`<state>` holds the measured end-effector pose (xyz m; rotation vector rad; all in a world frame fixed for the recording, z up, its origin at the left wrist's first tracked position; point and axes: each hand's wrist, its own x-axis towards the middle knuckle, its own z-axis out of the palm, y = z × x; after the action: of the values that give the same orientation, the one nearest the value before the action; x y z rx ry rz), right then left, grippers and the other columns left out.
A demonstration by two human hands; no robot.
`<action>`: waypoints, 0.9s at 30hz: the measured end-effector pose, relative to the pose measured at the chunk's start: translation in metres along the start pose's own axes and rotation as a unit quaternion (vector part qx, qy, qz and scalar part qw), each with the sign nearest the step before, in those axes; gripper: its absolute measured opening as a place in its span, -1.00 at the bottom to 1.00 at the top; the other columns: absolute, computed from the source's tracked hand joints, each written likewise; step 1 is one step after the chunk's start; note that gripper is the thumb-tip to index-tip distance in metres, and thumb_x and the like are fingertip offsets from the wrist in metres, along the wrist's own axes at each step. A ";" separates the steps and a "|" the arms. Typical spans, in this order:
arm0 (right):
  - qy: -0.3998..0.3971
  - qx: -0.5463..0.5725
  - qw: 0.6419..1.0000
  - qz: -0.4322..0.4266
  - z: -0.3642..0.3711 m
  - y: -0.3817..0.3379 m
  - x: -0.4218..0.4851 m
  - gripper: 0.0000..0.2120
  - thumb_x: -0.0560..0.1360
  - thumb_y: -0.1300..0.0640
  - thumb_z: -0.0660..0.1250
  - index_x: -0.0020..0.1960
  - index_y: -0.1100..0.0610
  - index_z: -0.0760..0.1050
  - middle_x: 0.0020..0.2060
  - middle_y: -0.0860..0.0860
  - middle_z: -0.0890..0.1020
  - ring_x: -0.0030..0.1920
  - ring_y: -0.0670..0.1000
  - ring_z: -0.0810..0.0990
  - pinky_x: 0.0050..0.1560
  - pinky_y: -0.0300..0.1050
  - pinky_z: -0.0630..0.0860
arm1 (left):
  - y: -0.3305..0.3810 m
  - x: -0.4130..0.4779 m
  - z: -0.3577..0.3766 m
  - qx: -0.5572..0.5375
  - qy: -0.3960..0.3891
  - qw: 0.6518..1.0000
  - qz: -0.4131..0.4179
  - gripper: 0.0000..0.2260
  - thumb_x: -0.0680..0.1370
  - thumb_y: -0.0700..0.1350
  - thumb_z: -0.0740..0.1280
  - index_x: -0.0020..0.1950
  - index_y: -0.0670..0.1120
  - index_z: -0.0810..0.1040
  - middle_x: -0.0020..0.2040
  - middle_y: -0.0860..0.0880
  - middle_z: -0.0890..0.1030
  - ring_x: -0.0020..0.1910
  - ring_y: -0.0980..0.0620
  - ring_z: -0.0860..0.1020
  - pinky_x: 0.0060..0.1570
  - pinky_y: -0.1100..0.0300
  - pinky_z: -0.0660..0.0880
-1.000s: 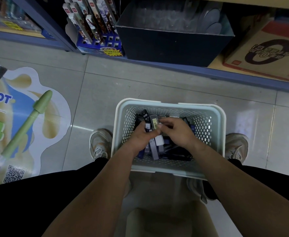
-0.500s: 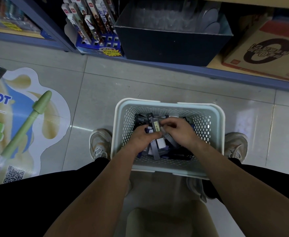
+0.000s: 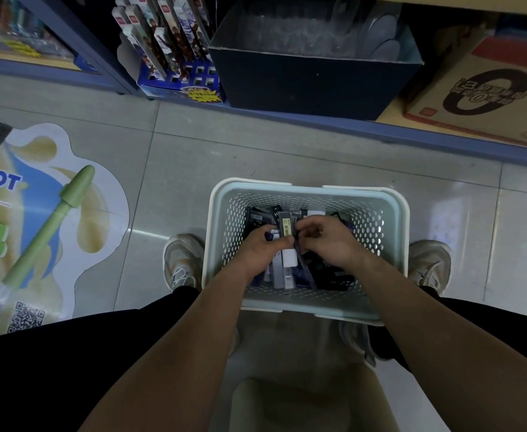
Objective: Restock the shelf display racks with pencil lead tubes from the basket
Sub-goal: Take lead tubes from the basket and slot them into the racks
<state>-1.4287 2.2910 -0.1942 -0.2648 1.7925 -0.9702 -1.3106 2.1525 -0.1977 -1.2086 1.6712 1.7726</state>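
Floor, left: a pen advertisement sticker (image 3: 37,213). Inside the pale perforated basket (image 3: 224,213), which stands on the tiles below the shelf, the left hand (image 3: 257,251) grips an upright bundle of pencil lead tubes (image 3: 288,260), with further tubes lying loose beneath. The right hand (image 3: 327,244), fingers curled, pinches the bundle's upper end.

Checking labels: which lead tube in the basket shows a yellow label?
The lead tube pinched between the left hand and right hand; the rest show none.
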 end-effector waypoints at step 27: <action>0.190 0.136 0.972 0.004 0.030 -0.015 -0.004 -0.76 0.40 0.31 0.54 0.00 0.11 0.60 -0.22 -0.03 0.58 -0.19 -0.12 0.56 -0.14 -0.35 0.51 | -0.003 -0.010 -0.001 -0.076 0.019 0.997 0.014 -0.57 0.52 0.06 0.47 0.32 -0.07 0.49 0.22 -0.02 0.60 0.20 0.01 0.57 0.21 0.11 0.47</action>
<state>-1.4051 2.2693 -0.1850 0.1103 1.9673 -1.3134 -1.3024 2.1551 -0.1910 -1.2972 1.6043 1.9358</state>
